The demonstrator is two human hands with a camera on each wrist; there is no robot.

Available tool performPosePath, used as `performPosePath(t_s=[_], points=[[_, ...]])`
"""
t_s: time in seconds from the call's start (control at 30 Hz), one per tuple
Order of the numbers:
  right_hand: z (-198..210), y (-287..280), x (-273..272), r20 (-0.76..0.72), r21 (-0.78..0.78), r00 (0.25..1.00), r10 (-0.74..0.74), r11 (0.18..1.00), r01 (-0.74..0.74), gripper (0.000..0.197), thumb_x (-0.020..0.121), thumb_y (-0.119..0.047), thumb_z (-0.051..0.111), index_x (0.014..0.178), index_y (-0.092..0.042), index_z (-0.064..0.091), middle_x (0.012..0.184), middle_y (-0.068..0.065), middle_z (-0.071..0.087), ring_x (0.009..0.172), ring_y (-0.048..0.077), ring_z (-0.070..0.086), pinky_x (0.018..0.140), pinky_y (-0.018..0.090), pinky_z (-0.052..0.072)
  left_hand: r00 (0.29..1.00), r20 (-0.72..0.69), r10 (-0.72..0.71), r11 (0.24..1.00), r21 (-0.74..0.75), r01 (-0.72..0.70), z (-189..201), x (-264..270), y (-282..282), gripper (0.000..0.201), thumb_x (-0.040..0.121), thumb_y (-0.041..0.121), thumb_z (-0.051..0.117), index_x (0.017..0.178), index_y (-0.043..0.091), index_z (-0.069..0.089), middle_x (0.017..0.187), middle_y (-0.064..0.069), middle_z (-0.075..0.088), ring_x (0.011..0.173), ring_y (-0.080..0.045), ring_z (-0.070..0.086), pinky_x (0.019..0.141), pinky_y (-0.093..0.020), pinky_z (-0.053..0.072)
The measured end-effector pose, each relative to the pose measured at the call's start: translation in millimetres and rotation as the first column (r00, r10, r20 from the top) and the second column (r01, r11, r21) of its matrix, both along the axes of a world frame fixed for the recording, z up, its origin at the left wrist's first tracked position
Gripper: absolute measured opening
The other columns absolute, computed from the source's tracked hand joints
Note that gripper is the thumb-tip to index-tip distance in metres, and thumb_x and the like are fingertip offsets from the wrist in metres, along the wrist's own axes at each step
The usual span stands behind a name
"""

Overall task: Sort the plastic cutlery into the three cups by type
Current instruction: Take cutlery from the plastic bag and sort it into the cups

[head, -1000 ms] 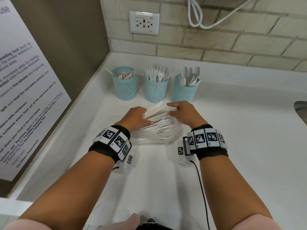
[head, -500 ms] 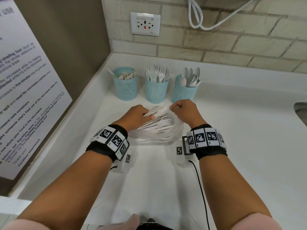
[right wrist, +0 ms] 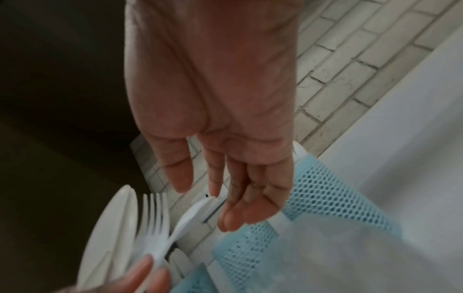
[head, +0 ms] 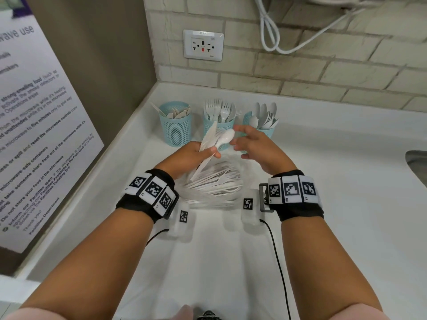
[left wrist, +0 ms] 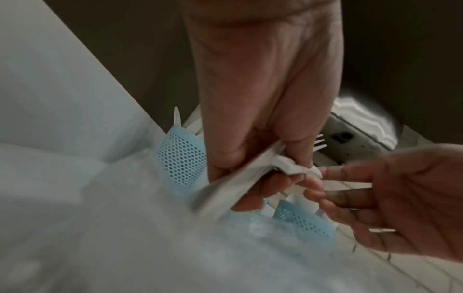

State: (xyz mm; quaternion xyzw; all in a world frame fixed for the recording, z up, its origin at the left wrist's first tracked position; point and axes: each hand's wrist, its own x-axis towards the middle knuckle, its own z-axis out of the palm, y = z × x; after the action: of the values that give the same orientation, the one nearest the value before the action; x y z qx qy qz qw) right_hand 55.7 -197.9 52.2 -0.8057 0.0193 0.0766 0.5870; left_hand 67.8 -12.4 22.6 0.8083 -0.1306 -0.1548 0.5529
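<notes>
My left hand (head: pixel 196 154) grips a small bundle of white plastic cutlery (head: pixel 216 140), raised above the pile and tilted toward the cups. The right wrist view shows a fork (right wrist: pixel 152 212) and a spoon (right wrist: pixel 190 216) in the bundle. My right hand (head: pixel 248 144) is open beside the spoon's bowl, fingers spread and straight (right wrist: pixel 225 198). Three blue mesh cups stand at the back: knives in the left cup (head: pixel 176 128), forks in the middle cup (head: pixel 221 127), spoons in the right cup (head: pixel 265 130). Loose cutlery (head: pixel 215 183) lies in a clear bag under my hands.
The white counter (head: pixel 323 204) meets a brown side wall with a notice (head: pixel 34 135) on the left and a brick wall with a socket (head: pixel 203 45) behind. A sink edge (head: pixel 417 167) shows at the far right. Black wrist cables (head: pixel 275 245) trail over the counter.
My left hand has lifted a bundle of cutlery up out of the pile toward the cups. My right hand has let go of the pile, risen and opened beside the bundle.
</notes>
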Motion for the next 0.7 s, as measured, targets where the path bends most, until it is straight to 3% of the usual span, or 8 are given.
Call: performPosePath(t_s=[0.1,0.23,0.33,0.43,0.57,0.7], points=[[7,10,1,0.032,0.073,0.999,-0.015,0.997,0.012,0.049,0.093,-0.033,0.054,0.138,-0.021,0.038,0.107,0.000,0.060,0.085,0.011,0.059,0.068,0.021,0.045,0.995,-0.097,-0.007,0.996,-0.091,-0.002,7,1,-4,0.024,0.097,0.029,0.046,0.088,0.019,0.065,0.078,0.004,0.060,0.070,-0.008,0.059,0.066,-0.016,0.049],[2,18,10,0.118,0.158,0.988,-0.104,0.984,0.084,0.040,0.090,-0.016,0.061,0.128,-0.009,0.049,0.085,-0.005,0.057,0.063,0.006,0.051,0.049,0.013,0.040,0.978,-0.206,-0.039,0.978,-0.210,-0.005,12,1,-9,0.024,0.098,0.028,0.044,0.098,0.013,0.063,0.088,-0.002,0.067,0.068,-0.007,0.069,0.068,-0.022,0.054],[-1,16,14,0.059,0.252,0.985,-0.161,0.957,0.142,0.028,0.089,-0.013,0.061,0.117,-0.012,0.056,0.081,-0.003,0.057,0.061,0.007,0.049,0.051,0.019,0.037,0.929,-0.368,-0.036,0.909,-0.398,-0.122,13,0,-6,0.028,0.100,0.024,0.040,0.110,0.007,0.058,0.086,-0.005,0.071,0.067,-0.012,0.070,0.060,-0.021,0.056],[-3,14,15,0.029,0.281,0.985,-0.167,0.948,0.153,0.025,0.092,-0.013,0.057,0.116,-0.016,0.055,0.080,-0.002,0.057,0.062,0.007,0.051,0.055,0.020,0.039,0.853,-0.506,-0.126,0.811,-0.548,-0.205,13,-3,-1,0.030,0.102,0.020,0.034,0.111,0.006,0.058,0.089,-0.008,0.072,0.073,-0.015,0.071,0.064,-0.024,0.058],[-4,15,16,0.017,0.283,0.986,-0.166,0.947,0.155,0.032,0.093,-0.011,0.055,0.124,-0.015,0.050,0.084,0.001,0.059,0.063,0.008,0.054,0.055,0.019,0.042,0.793,-0.577,-0.198,0.756,-0.604,-0.251,14,-7,-1,0.029,0.097,0.010,0.035,0.111,0.003,0.059,0.097,-0.012,0.072,0.081,-0.019,0.072,0.071,-0.031,0.059],[-2,15,14,-0.019,0.327,0.984,-0.178,0.929,0.174,0.032,0.093,-0.008,0.053,0.124,-0.013,0.048,0.090,0.008,0.061,0.056,0.008,0.058,0.049,0.016,0.046,0.784,-0.587,-0.203,0.747,-0.610,-0.264,13,-6,-4,0.031,0.095,0.006,0.033,0.113,0.000,0.057,0.099,-0.013,0.071,0.084,-0.021,0.071,0.073,-0.032,0.059]])
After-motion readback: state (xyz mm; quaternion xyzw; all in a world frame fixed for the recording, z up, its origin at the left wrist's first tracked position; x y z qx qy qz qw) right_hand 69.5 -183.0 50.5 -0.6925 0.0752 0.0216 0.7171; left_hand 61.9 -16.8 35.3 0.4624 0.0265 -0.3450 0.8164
